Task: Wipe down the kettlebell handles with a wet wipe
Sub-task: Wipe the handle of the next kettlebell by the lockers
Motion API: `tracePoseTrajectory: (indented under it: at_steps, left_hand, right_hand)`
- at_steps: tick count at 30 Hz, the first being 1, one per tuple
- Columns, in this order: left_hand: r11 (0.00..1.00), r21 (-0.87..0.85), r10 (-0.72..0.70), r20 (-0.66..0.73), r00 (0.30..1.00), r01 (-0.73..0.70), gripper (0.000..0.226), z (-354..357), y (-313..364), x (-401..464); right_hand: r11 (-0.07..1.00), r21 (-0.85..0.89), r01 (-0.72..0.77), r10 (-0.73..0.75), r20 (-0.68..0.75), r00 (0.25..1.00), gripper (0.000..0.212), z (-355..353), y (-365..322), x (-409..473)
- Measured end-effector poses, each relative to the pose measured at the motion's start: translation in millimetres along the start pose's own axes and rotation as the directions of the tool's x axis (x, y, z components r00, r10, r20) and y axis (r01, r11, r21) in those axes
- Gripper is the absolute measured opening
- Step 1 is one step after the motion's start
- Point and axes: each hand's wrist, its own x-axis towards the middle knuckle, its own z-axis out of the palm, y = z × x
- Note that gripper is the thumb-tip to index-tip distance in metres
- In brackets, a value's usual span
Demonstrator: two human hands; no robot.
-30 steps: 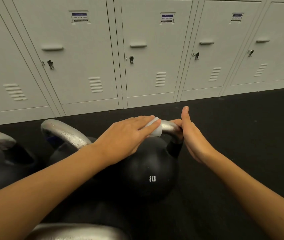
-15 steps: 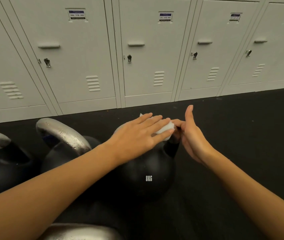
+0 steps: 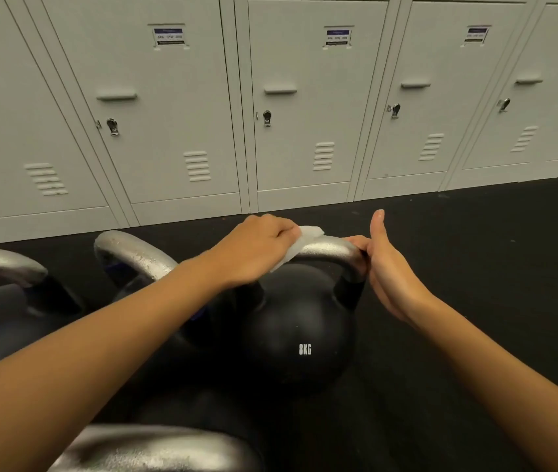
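- Kettlebell handles are the subject: four bare-metal loops show, on black kettlebells standing on a dark floor in front of a row of pale grey lockers [image 3: 304, 107].
- Far left, one kettlebell handle [image 3: 1, 264] arches over a black body that runs off the frame edge.
- Just right of it, a second handle [image 3: 131, 253] is speckled with what look like water droplets, though the view is too soft to be sure.
- At the bottom edge, a third handle [image 3: 155, 451] lies close to the camera and blurred.
- Centre, the left hand [image 3: 253, 250] has its fingers curled, its grip pinching a white wet wipe [image 3: 299, 245] against the left end of the handle [image 3: 328, 248] of the 8KG kettlebell [image 3: 301, 332].
- That handle's long axis runs left to right, so bare metal stretches rightward from the wipe towards the other hand; the left hand is the nearer one to do the wiping.
- Right, the right hand [image 3: 389, 270] steadies the handle's right corner, fingertips touching the metal, palm spread and thumb pointing up.
- The next stroke probably slides the wipe rightward along the bar.
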Motion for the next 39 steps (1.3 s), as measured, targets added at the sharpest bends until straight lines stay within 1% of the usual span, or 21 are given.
tracePoseTrajectory:
  at_steps: [3, 5, 7, 9, 11, 12, 15, 16, 19, 24, 25, 28, 29, 30, 31, 32, 33, 34, 35, 37, 39]
  left_hand:
    - [0.986, -0.097, -0.129, 0.091, 0.988, 0.137, 0.032, -6.3, -1.1, 7.7]
    - [0.955, -0.177, -0.22, 0.11, 0.969, 0.237, 0.035, -9.0, -6.8, 9.7]
    - [0.908, -0.265, -0.304, 0.119, 0.945, 0.325, 0.031, -8.8, -16.7, 7.1]
    - [0.818, -0.399, -0.401, 0.12, 0.908, 0.414, 0.027, -5.5, -28.1, -0.4]
    - [0.692, -0.534, -0.506, 0.12, 0.854, 0.485, 0.039, 0.2, -35.9, -9.2]
    - [0.628, -0.59, -0.548, 0.129, 0.827, 0.508, 0.039, 4.0, -37.2, -12.1]
    - [0.454, -0.707, -0.629, 0.176, 0.757, 0.542, 0.027, 11.8, -37.3, -12.2]
    - [0.425, -0.719, -0.641, 0.189, 0.744, 0.549, 0.021, 9.7, -34.3, -10.8]
    - [0.407, -0.703, -0.606, 0.27, 0.748, 0.583, 0.015, -4.5, -26.5, -3.7]
    - [0.435, -0.688, -0.578, 0.28, 0.766, 0.58, 0.012, -11.0, -23.0, 1.5]
    - [0.421, -0.694, -0.582, 0.288, 0.761, 0.584, 0.012, -6.5, -23.5, -1.0]
    - [0.31, -0.726, -0.624, 0.331, 0.708, 0.613, 0.018, 7.3, -27.5, -9.5]
    - [0.284, -0.734, -0.642, 0.333, 0.691, 0.617, 0.03, 9.9, -31.2, -9.7]
    - [0.263, -0.738, -0.665, 0.328, 0.671, 0.622, 0.057, 12.3, -37.0, -6.7]
    - [0.245, -0.727, -0.677, 0.345, 0.65, 0.642, 0.078, 12.4, -40.6, -4.1]
    - [0.239, -0.704, -0.676, 0.374, 0.635, 0.669, 0.082, 11.6, -43.8, -1.3]
    - [0.26, -0.676, -0.678, 0.381, 0.629, 0.69, 0.068, 7.0, -40.1, -0.5]
    - [0.293, -0.658, -0.669, 0.377, 0.64, 0.694, 0.048, 1.2, -33.8, 0.3]
    - [0.318, -0.663, -0.644, 0.374, 0.668, 0.678, 0.033, -5.0, -27.5, 1.1]
    - [0.364, -0.661, -0.609, 0.364, 0.705, 0.656, 0.021, -12.5, -21.2, 7.8]
    - [0.374, -0.67, -0.597, 0.354, 0.72, 0.641, 0.018, -13.4, -18.4, 10.6]
  right_hand:
    - [1.0, -0.02, 0.005, -0.005, 0.001, 1.0, 0.083, -0.1, -0.4, 0.0]
    - [0.999, -0.027, 0.019, -0.019, 0.003, 1.0, 0.082, -1.0, -0.4, -0.8]
    - [0.999, -0.038, 0.029, -0.029, -0.009, 1.0, 0.081, -1.6, -0.4, -1.3]
    - [0.999, -0.039, 0.032, -0.033, -0.011, 0.999, 0.08, -1.1, 0.1, -1.2]
    - [0.999, -0.025, 0.035, -0.036, -0.01, 0.999, 0.08, -0.4, 1.1, -0.9]
    - [0.999, -0.018, 0.04, -0.04, -0.009, 0.999, 0.08, 0.0, 1.4, -1.1]
    - [0.999, -0.013, 0.042, -0.042, -0.009, 0.999, 0.08, 0.7, 1.9, -1.0]
    - [0.999, -0.014, 0.042, -0.042, -0.007, 0.999, 0.08, 0.9, 1.7, -1.4]
    - [0.999, -0.012, 0.045, -0.045, -0.004, 0.999, 0.079, 0.8, 1.6, -1.9]
    - [0.999, -0.02, 0.049, -0.049, -0.007, 0.999, 0.08, 0.2, 3.3, -0.8]
    - [0.999, -0.019, 0.049, -0.049, -0.007, 0.999, 0.08, 0.3, 3.8, -0.4]
    - [0.999, -0.013, 0.044, -0.044, -0.009, 0.999, 0.079, 1.0, 3.0, -1.0]
    - [0.999, -0.013, 0.044, -0.044, -0.011, 0.999, 0.079, 1.1, 2.8, -1.0]
    - [0.999, -0.014, 0.041, -0.041, -0.014, 0.999, 0.079, 1.2, 2.4, -1.2]
    - [0.999, -0.016, 0.037, -0.037, -0.018, 0.999, 0.079, 1.1, 2.3, -1.4]
    - [0.999, -0.019, 0.033, -0.033, -0.02, 0.999, 0.078, 1.2, 2.1, -2.0]
    - [0.999, -0.021, 0.031, -0.032, -0.019, 0.999, 0.078, 1.3, 2.3, -1.6]
    - [0.999, -0.021, 0.031, -0.031, -0.017, 0.999, 0.078, 1.0, 2.5, -1.9]
    - [0.999, -0.022, 0.031, -0.031, -0.014, 0.999, 0.078, 0.7, 2.8, -1.3]
    - [0.999, -0.032, 0.029, -0.029, -0.013, 0.999, 0.079, 0.6, 3.1, -1.2]
    - [0.999, -0.031, 0.03, -0.03, -0.019, 0.999, 0.079, 1.1, 4.0, -0.6]
